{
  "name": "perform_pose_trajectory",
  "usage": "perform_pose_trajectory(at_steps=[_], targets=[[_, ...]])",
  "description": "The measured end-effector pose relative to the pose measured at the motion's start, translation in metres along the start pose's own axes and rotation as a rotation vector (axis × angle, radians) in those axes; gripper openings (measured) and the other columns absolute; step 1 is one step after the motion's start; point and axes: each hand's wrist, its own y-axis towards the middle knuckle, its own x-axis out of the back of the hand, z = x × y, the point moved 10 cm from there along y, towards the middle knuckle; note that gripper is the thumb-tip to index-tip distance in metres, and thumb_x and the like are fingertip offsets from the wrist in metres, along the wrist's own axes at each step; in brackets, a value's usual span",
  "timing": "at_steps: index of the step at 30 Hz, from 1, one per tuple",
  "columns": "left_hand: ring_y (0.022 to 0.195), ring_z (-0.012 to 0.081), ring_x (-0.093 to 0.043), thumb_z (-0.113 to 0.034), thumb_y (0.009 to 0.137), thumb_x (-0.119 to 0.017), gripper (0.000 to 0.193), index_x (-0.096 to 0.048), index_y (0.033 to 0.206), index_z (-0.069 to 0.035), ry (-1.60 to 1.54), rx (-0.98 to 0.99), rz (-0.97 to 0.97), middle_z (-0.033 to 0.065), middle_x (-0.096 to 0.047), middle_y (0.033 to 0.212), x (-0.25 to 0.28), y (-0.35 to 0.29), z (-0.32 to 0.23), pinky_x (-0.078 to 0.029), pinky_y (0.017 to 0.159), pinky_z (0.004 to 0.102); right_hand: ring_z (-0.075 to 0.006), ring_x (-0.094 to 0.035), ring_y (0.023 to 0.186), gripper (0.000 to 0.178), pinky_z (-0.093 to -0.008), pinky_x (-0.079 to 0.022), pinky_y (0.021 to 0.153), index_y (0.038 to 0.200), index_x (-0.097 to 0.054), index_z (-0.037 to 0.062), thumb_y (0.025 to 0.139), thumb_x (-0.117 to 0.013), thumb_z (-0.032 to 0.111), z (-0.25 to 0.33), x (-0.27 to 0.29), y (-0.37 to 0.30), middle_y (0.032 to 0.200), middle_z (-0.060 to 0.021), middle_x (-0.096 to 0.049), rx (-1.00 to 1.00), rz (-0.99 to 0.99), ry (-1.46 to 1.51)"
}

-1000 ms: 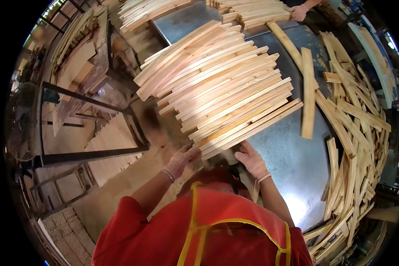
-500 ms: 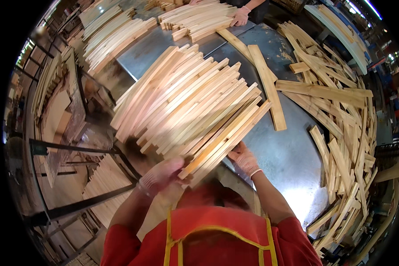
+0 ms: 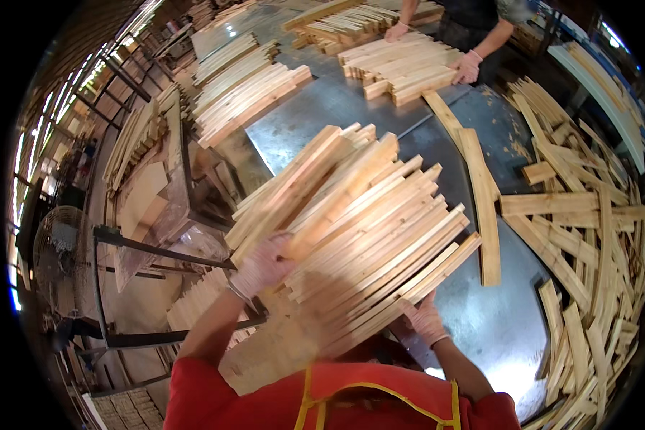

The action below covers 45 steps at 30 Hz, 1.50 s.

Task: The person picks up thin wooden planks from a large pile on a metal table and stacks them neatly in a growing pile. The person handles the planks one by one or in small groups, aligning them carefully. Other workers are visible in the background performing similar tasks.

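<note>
A wide row of pale wooden strips lies side by side in front of me, slanting up to the right, with uneven ends. My left hand, in a light glove, is closed around the near end of a wooden strip on the left part of the row. That strip is motion-blurred and lies tilted over its neighbours. At the row's near right side, my gloved right hand rests against the outermost strip. Its fingers look loosely extended, their tips partly hidden by the wood.
A heap of loose strips covers the right of the metal table. Two longer boards lie beyond the row. Across the table, another person's gloved hands hold a stack. A metal frame stands left.
My left hand has moved from the row's near strips to its left part and gripped a strip there. My right hand stays by the near edge. The view has shifted.
</note>
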Motion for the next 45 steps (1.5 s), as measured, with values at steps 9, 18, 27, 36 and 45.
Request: perform_pose_trajectory(at_steps=[9,18,27,36,45], targets=[[0.142,0.037,-0.056,-0.037,0.086,-0.082,0.087,-0.049,0.16,-0.007,0.554,0.239,-0.182,0.0141,-0.062,0.152,0.081,0.052,0.133,-0.047,0.117,0.0459,-0.0292,-0.076,0.106,0.126,-0.0422,-0.062,0.084,0.171,-0.008,-0.0007,0.088,-0.083,0.057,0.004,-0.005,0.018,0.13,-0.0213,-0.075,-0.001,-0.043,0.079],[0.152,0.0444,-0.043,-0.061,0.076,-0.084,0.128,-0.023,0.171,-0.001,0.371,0.411,0.131,0.0276,-0.038,0.167,0.033,0.06,0.149,-0.037,0.126,0.0481,-0.0228,-0.074,0.101,0.048,-0.0388,-0.065,0.069,0.12,-0.075,0.0028,0.092,-0.078,0.042,0.052,-0.029,0.03,0.117,-0.012,-0.073,-0.142,0.108,0.314],[0.151,0.0414,-0.044,-0.051,0.072,-0.092,0.121,-0.032,0.171,-0.014,0.254,0.494,0.122,0.018,-0.037,0.17,0.108,0.152,0.266,-0.04,0.125,0.046,-0.0236,-0.072,0.096,0.053,-0.0376,-0.064,0.069,0.125,-0.065,0.0041,0.09,-0.082,0.04,0.194,-0.087,0.111,0.117,-0.0106,-0.07,-0.079,-0.007,0.471],[0.139,0.0404,-0.06,-0.032,0.079,-0.088,0.105,-0.037,0.168,-0.008,0.084,0.566,0.066,0.0232,-0.059,0.154,0.185,0.24,0.408,-0.049,0.117,0.043,-0.0242,-0.074,0.099,0.071,-0.0371,-0.064,0.068,0.144,-0.046,0.0024,0.093,-0.08,0.039,0.278,-0.145,0.228,0.121,-0.0137,-0.071,0.056,0.003,0.303],[0.121,0.0412,-0.069,-0.025,0.084,-0.076,0.075,-0.056,0.155,-0.011,-0.17,0.42,-0.282,0.0225,-0.073,0.128,0.21,0.225,0.387,-0.055,0.104,0.046,-0.04,-0.069,0.123,0.077,-0.0459,-0.056,0.098,0.157,-0.044,0.0053,0.1,-0.072,0.049,0.296,-0.16,0.23,0.141,-0.0278,-0.066,0.388,-0.109,-0.552]])
